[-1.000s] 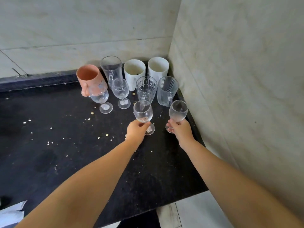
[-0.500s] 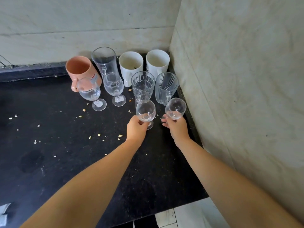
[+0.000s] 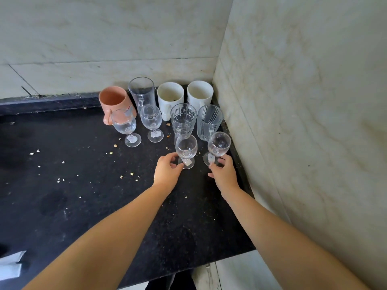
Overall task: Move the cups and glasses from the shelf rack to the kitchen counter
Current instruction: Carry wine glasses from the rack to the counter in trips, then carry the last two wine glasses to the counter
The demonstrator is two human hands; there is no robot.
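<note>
L hand (image 3: 167, 171) & R hand (image 3: 224, 174) pinch 2 stem glasses (image 3: 186, 148) nr counter's (image 3: 104, 206) R wall.

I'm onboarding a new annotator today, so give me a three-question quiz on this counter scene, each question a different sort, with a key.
1. True or false: the pink mug lies on its side.
2. Multiple choice: the left hand is at the base of A) a white mug B) the near wine glass C) the striped glass.
3. Fill in: the counter holds ___ stemmed wine glasses.

Key: 1 false, it stands upright. 2 B. 3 four; the right hand is at the base of the rightmost wine glass.
</note>
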